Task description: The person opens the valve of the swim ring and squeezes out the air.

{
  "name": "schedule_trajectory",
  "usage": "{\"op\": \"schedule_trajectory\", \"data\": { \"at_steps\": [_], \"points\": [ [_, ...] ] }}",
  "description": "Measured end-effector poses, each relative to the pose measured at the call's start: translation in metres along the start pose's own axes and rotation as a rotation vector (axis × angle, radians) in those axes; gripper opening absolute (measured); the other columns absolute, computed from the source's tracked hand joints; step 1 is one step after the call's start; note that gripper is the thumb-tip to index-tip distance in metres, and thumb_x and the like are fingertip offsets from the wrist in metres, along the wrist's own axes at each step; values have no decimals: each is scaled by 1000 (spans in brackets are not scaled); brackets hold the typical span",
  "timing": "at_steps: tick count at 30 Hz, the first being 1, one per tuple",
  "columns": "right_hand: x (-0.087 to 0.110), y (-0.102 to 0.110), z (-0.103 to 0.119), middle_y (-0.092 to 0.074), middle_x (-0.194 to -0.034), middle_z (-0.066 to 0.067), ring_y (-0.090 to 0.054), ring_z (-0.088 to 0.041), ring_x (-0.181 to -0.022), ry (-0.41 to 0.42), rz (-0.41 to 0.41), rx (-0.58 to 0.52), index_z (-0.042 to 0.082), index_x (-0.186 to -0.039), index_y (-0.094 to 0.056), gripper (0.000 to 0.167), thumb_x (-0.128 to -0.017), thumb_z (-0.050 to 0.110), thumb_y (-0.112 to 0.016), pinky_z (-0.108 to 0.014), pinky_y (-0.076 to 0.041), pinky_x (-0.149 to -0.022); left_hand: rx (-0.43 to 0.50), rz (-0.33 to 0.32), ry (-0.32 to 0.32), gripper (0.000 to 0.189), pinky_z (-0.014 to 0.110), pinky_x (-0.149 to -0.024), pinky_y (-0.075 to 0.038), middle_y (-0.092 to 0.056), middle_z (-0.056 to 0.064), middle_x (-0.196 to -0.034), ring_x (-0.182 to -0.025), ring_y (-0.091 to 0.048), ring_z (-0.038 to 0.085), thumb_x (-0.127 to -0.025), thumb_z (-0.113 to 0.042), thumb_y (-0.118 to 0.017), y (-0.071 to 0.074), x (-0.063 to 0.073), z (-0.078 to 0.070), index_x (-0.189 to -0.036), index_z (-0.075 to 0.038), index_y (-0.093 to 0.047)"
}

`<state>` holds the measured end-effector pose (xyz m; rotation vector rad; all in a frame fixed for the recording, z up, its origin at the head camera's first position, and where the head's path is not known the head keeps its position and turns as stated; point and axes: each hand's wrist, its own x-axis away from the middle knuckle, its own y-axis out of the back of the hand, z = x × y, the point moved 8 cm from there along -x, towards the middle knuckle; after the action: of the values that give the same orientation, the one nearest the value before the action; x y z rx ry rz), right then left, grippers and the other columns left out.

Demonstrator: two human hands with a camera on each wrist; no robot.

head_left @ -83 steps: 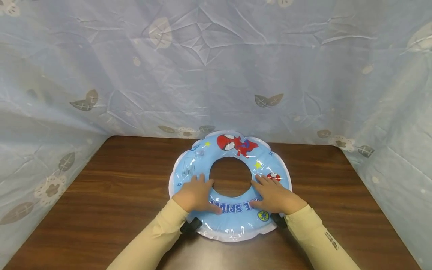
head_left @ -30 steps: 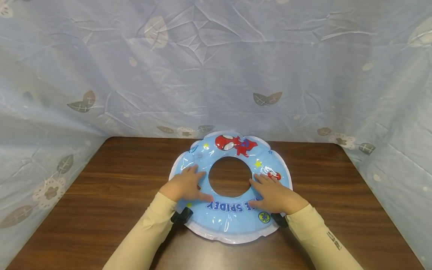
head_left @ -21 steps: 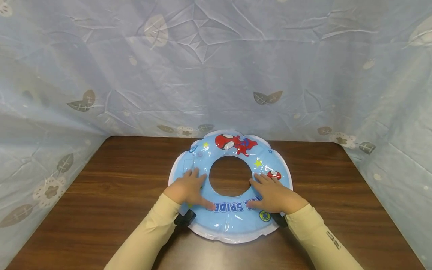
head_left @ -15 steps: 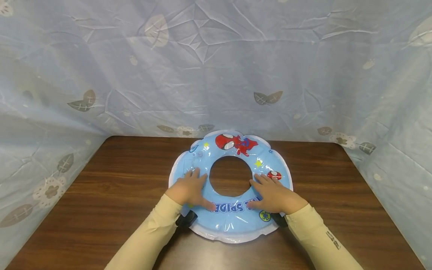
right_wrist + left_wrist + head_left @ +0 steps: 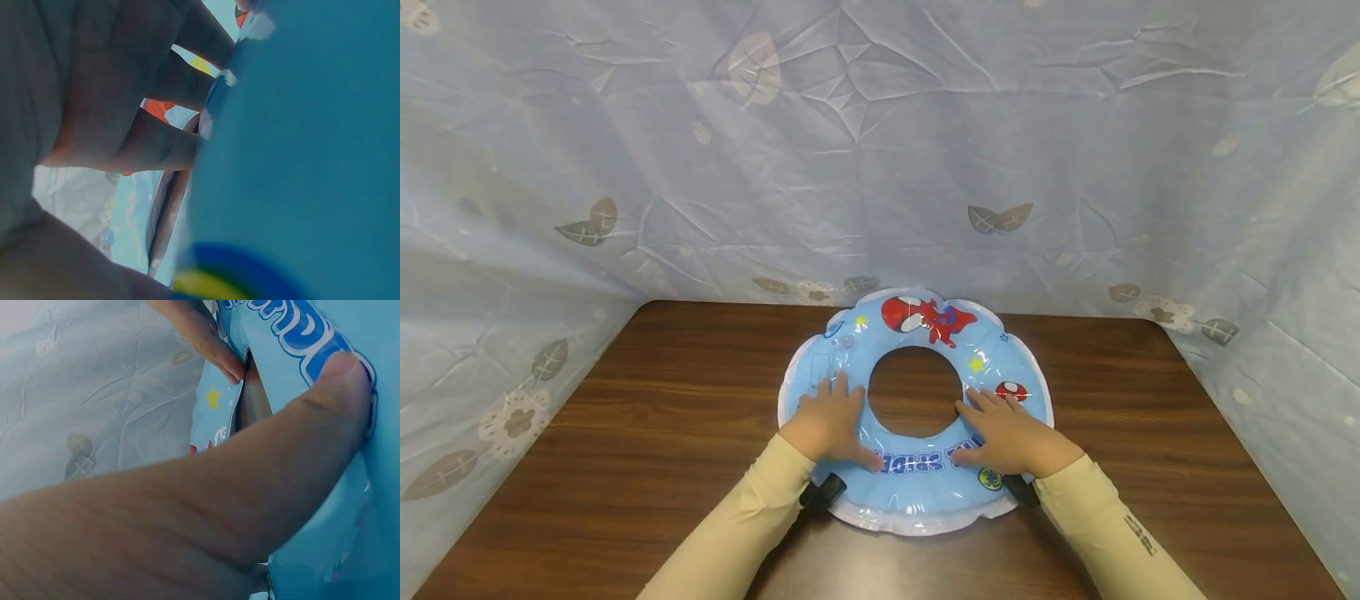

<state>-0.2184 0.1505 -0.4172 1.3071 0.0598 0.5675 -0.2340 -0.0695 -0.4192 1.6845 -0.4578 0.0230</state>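
Observation:
A light-blue inflatable swim ring [image 5: 917, 492] with a red cartoon figure, stars and lettering lies flat on the table. On its left side rests my left hand [image 5: 829, 423], fingers spread and pointing away, thumb toward the lettering. My right hand [image 5: 1011, 435] lies on the ring's right side, its fingers also spread and fairly straight. In the left wrist view the left thumb [image 5: 347, 375] touches the printed lettering. The right wrist view shows the right fingers [image 5: 162, 140] reaching down to the blue vinyl, with gaps between them. Part of the lettering is hidden under the hands.
The dark wooden table [image 5: 685, 400] extends on both sides of the ring. A pale blue-grey curtain [image 5: 880, 167] with leaf prints hangs behind it and along both sides. Black wrist devices [image 5: 823, 492] sit under the forearms, against the ring's near edge.
The left hand shifted outward to the left by one second ago, then came back a little toward the ring's middle. The right hand and the ring have stayed nearly in place.

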Motion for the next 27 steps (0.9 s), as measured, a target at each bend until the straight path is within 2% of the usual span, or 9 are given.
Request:
{"op": "schedule_trajectory", "data": {
  "at_steps": [8, 14, 27],
  "points": [
    [1, 2, 1, -35, -164, -23, -26, -46, -153, 21, 13, -11, 2, -154, -46, 88, -88, 54, -74, -67, -16, -121, 51, 69, -18, 121, 69, -115, -30, -21, 24, -169, -153, -21, 50, -69, -74, -82, 3, 4, 7, -161, -10, -37],
    [4, 8, 4, -34, -164, -23, -26, -46, -153, 23, 4, -19, 3, -155, -45, 96, -83, 59, -77, -68, -17, -121, 54, 129, -20, 128, 69, -115, -29, -18, 23, -170, -155, -15, 50, -64, -67, -90, 6, 11, 2, -163, -10, -32],
    [5, 3, 6, -33, -164, -25, -23, -47, -153, 10, 17, -36, 4, -154, -46, 98, -80, 57, -81, -69, -16, -120, -14, 105, -21, 128, 71, -109, -36, -22, 28, -167, -151, -23, 53, -63, -63, -93, 0, 9, -7, -161, -5, -35]
  ]
}}
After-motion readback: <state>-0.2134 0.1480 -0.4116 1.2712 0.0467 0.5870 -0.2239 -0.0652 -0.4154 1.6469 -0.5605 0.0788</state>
